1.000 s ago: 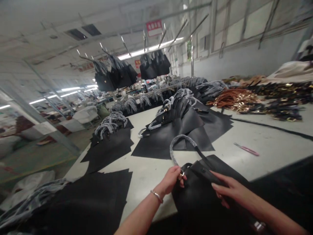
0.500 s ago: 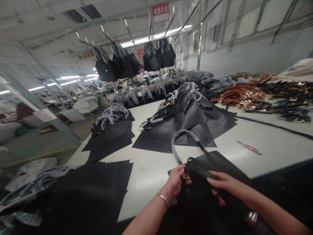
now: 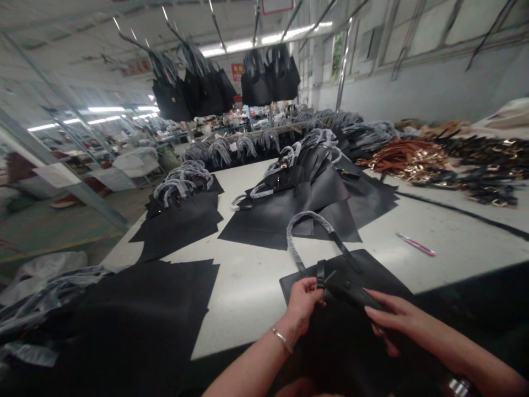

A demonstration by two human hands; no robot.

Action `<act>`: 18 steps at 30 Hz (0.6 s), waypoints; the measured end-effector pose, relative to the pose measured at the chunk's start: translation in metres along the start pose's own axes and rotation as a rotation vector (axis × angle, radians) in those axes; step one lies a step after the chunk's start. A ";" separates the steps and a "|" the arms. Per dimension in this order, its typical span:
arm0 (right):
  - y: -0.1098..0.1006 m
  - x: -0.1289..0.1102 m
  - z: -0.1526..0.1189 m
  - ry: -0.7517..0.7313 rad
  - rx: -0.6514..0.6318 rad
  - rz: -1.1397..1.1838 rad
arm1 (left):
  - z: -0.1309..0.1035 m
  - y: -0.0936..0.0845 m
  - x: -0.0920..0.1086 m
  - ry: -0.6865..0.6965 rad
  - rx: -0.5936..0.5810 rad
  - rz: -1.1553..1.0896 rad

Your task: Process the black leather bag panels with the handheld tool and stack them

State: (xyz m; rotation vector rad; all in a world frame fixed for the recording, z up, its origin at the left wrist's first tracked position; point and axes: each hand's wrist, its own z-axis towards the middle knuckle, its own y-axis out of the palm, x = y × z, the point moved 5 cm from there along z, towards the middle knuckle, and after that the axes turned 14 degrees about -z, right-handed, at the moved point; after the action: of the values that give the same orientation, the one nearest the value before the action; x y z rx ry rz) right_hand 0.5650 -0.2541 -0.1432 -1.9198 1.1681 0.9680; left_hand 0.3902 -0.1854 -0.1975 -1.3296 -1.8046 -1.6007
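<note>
A black bag panel with a wrapped grey handle lies at the table's front edge, partly under both hands. My left hand pinches a short black strap near the handle's left base. To its right, my right hand grips a dark strap piece between thumb and fingers; the lower fingers are partly hidden. The two hands are a short way apart above the panel.
Stacked black panels lie at the left and table centre. Pink-handled tweezers rest at right, before brown straps and black buckled straps. Black bags hang overhead.
My right hand has moved slightly right, away from my left hand. The short strap at my left hand now stands up more visibly. The camera view has shifted a little.
</note>
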 end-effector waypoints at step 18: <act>-0.018 -0.021 0.015 -0.080 0.291 -0.042 | 0.007 -0.008 0.010 0.397 0.024 0.931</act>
State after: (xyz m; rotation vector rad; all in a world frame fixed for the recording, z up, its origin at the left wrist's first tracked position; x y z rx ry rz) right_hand 0.5710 -0.2261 -0.1298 -1.6537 1.1487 0.7966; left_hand 0.3805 -0.1744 -0.1955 -1.3969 -0.7598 -1.1735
